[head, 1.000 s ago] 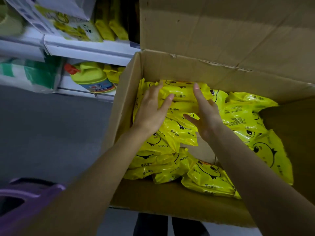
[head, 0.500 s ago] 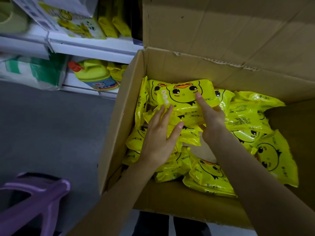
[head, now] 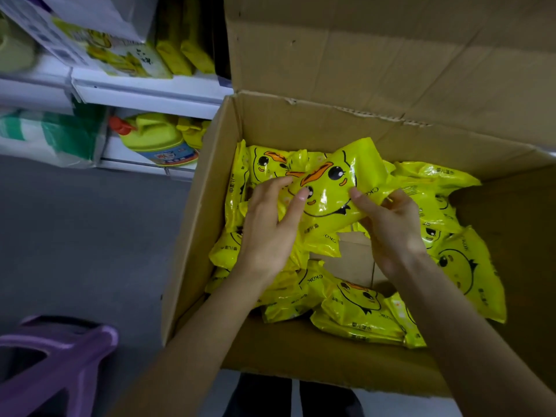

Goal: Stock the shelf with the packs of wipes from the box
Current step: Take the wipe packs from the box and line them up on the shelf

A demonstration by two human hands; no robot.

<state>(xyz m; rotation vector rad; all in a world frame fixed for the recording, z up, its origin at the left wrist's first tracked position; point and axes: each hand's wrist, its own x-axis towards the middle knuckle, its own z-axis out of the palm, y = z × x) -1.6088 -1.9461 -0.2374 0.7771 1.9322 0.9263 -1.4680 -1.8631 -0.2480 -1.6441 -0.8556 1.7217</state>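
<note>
An open cardboard box (head: 198,236) holds several yellow packs of wipes printed with a duck face. One pack (head: 334,188) is lifted above the others, face up and tilted. My left hand (head: 270,230) grips its left end, thumb on the front. My right hand (head: 391,227) grips its right end, fingers curled round the edge. Other packs (head: 358,311) lie loose at the box's bottom, with bare cardboard showing between them. The white shelf (head: 150,91) stands at the upper left with yellow packs (head: 186,55) on it.
A yellow bottle with a red cap (head: 156,139) and green-white packages (head: 51,136) sit on the lower shelf. A purple stool (head: 57,365) stands on the grey floor at lower left. The box's rear flap (head: 391,55) stands up behind.
Both hands have closed on one pack and raised it from the pile; it now faces up and tilts. The left hand moved up from the lower packs to the pack's left end.
</note>
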